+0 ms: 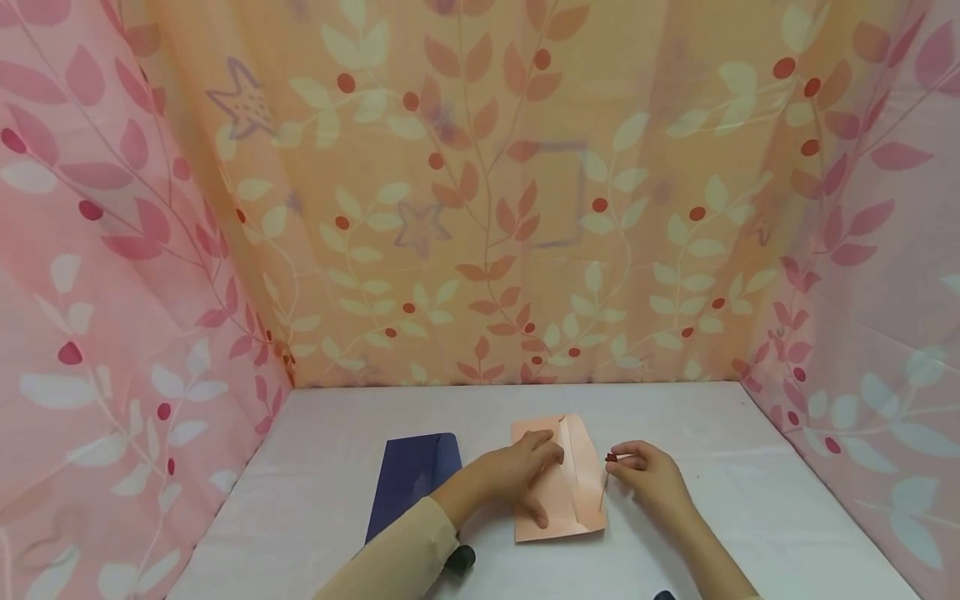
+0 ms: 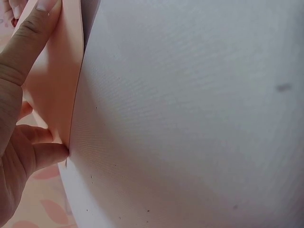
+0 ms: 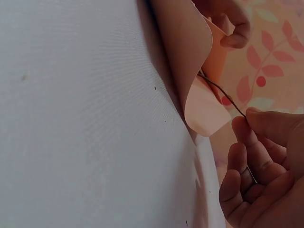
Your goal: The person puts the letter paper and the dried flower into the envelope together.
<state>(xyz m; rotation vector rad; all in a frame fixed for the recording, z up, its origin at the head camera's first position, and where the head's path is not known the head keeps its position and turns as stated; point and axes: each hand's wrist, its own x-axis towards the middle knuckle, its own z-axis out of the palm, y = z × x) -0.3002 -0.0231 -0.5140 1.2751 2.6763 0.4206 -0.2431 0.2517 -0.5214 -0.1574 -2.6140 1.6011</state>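
Note:
A peach paper envelope [image 1: 543, 500] lies on the white table with its flap [image 1: 588, 467] opened out to the right. My left hand [image 1: 525, 471] rests on it with fingers and thumb spread, pressing it; the thumb lies along the paper in the left wrist view. Just off the flap edge, my right hand [image 1: 648, 475] pinches a thin brown cord [image 3: 221, 91] between thumb and index finger. The cord runs from those fingertips to the envelope, where its other end is hidden behind the flap. A small dark red bit [image 1: 611, 457] shows at the right fingertips.
A dark blue envelope [image 1: 405, 475] lies to the left, partly behind my left forearm. A black rounded object [image 1: 461, 559] sits beside the left sleeve, and another dark thing [image 1: 664, 595] shows at the bottom edge. Patterned curtains [image 1: 480, 208] enclose the table [image 1: 337, 417] on three sides.

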